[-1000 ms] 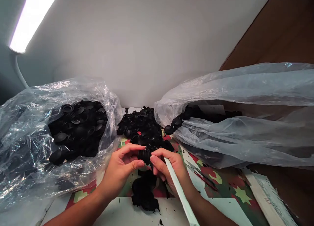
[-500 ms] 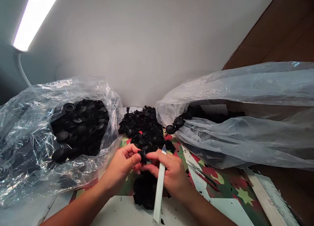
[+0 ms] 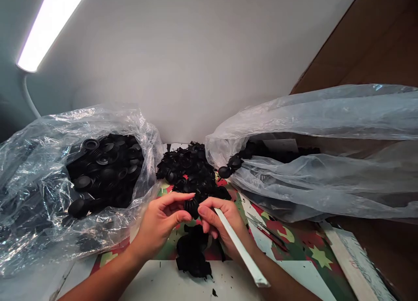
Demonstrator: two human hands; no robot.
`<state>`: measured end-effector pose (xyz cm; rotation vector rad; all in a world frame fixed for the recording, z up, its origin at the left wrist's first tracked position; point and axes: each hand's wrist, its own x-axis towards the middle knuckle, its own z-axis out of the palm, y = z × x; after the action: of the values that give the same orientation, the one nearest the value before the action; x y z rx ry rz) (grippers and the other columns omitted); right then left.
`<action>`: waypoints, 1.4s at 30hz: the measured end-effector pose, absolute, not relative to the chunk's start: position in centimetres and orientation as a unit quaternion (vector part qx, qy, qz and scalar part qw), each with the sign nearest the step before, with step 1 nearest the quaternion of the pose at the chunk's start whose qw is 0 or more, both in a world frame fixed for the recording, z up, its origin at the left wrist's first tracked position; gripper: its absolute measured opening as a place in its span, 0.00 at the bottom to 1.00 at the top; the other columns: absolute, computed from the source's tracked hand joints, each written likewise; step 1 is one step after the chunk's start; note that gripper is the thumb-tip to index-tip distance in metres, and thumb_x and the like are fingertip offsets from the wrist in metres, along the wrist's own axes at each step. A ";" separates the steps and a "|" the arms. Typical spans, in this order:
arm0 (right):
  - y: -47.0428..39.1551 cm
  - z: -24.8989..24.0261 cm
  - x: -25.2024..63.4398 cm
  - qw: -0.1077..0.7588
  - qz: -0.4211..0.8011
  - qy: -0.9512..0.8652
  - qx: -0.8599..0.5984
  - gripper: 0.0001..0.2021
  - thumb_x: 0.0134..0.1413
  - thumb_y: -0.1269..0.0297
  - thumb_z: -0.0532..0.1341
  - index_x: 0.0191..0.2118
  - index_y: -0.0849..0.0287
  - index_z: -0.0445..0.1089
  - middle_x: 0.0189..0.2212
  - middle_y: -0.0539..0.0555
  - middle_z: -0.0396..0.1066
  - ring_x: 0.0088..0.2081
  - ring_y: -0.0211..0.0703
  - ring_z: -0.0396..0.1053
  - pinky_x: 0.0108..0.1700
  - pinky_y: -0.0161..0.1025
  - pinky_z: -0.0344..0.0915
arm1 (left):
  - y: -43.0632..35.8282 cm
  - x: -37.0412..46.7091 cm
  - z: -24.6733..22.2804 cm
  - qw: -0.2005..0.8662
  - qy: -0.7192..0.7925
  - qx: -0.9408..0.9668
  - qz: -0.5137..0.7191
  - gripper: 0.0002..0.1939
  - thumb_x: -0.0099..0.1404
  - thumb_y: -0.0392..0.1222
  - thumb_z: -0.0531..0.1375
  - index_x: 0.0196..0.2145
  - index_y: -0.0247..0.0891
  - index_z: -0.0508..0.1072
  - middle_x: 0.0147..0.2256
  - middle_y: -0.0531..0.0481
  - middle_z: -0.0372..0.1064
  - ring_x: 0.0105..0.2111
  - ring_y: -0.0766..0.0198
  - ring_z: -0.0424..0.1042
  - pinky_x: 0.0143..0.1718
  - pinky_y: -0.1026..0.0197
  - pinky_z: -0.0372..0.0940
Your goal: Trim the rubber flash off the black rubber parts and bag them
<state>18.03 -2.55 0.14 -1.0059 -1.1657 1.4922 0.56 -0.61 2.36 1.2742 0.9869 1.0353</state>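
A small black ribbed rubber bellows [image 3: 191,208] is between the thumb and fingers of my left hand [image 3: 156,225]. My right hand [image 3: 227,225] is closed around a white-handled knife [image 3: 241,251], its handle slanting down to the right over my wrist. The blade is hidden at my right fingers, which pinch close against the bellows' right side. Directly beneath my hands lies a clump of black rubber scraps [image 3: 193,259]. Just beyond them a heap of black ribbed pieces [image 3: 184,164] spreads over the table.
On the left, a clear plastic bag [image 3: 35,183] gapes around many black bellows [image 3: 107,170]. Another plastic bag [image 3: 294,194] with black pieces lies right, before cardboard [image 3: 369,44]. Red-handled tweezers [image 3: 269,235] rest on the patterned cover [image 3: 303,244]. A lit lamp [image 3: 52,27] hangs upper left.
My right hand has turned the knife: its handle swung from nearly upright to slanting down right, and the tip is now out of sight. My left fingers have shifted on the bellows.
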 end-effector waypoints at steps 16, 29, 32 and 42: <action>-2.7 0.0 17.7 0.479 0.665 -0.407 -0.403 0.25 0.49 0.40 0.68 0.24 0.59 0.66 0.15 0.44 0.60 0.18 0.29 0.48 0.22 0.32 0.43 | -1.0 0.8 1.3 0.510 0.390 0.603 0.473 0.16 0.56 0.43 0.72 0.42 0.38 0.81 0.35 0.47 0.75 0.26 0.66 0.71 0.27 0.64 0.69; -2.7 -0.3 18.0 0.476 0.575 -0.476 -0.466 0.26 0.49 0.37 0.65 0.33 0.59 0.76 0.17 0.45 0.61 0.17 0.32 0.53 0.18 0.31 0.51 | 6.9 -9.4 10.9 -0.125 0.649 0.723 0.202 0.15 0.69 0.37 0.55 0.51 0.34 0.74 0.50 0.38 0.74 0.52 0.49 0.72 0.55 0.52 0.65; -2.4 -0.3 18.4 0.492 0.549 -0.493 -0.462 0.24 0.50 0.39 0.65 0.33 0.59 0.76 0.17 0.45 0.62 0.17 0.33 0.54 0.19 0.32 0.52 | 10.4 -9.7 10.8 -0.152 0.682 0.713 0.067 0.19 0.71 0.38 0.52 0.55 0.36 0.73 0.54 0.36 0.73 0.55 0.46 0.70 0.53 0.49 0.64; -1.4 -0.6 20.4 0.394 0.448 -0.671 -0.440 0.13 0.56 0.51 0.65 0.36 0.57 0.77 0.26 0.49 0.73 0.27 0.39 0.66 0.29 0.35 0.62 | 10.4 -5.2 12.7 -0.153 0.657 0.739 -0.011 0.19 0.72 0.41 0.51 0.48 0.30 0.79 0.48 0.28 0.75 0.50 0.38 0.74 0.48 0.46 0.65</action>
<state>20.37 -1.37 -0.55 -1.1157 -1.7021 1.1362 -5.21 10.42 12.68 2.5767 2.2906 -0.0396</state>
